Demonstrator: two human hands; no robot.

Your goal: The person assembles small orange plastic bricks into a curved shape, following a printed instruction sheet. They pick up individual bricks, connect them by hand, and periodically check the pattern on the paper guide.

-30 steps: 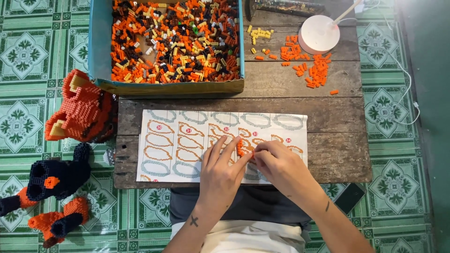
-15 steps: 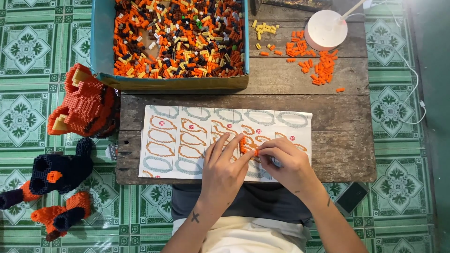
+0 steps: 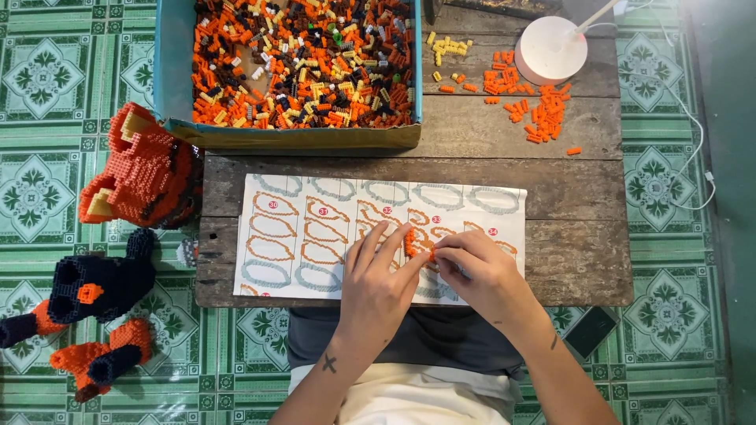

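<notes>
My left hand (image 3: pixel 378 287) and my right hand (image 3: pixel 480 275) meet just below the centre of the frame, over the instruction sheet (image 3: pixel 315 236) spread on the wooden bench (image 3: pixel 575 228). Between them I hold a small orange brick assembly (image 3: pixel 411 242). It is a short strip; its long axis runs roughly up and down the frame, tilted slightly, with the lower end turning toward my right hand. Which face points upward is too small to tell.

The assembly sits at the fingertips of both hands: to the upper right of my left hand and to the upper left of my right hand. My left fingers are stretched out flat, with the index tip touching the strip's left side. My right fingers are curled together and pinch its lower right end. The piece lies just above the sheet; whether it rests on the paper I cannot tell.

The sheet shows rows of orange and grey outline diagrams. At the top centre of the frame stands a blue box (image 3: pixel 169 63) filled with orange, black and cream bricks. To the upper right, loose orange bricks (image 3: pixel 543 114) lie beside a round white lamp base (image 3: pixel 553 49), with a few yellow bricks (image 3: pixel 445 43) to its left. On the green tiled floor at the left stand an orange brick figure (image 3: pixel 142 169) and a black-and-orange one (image 3: pixel 94 287).
</notes>
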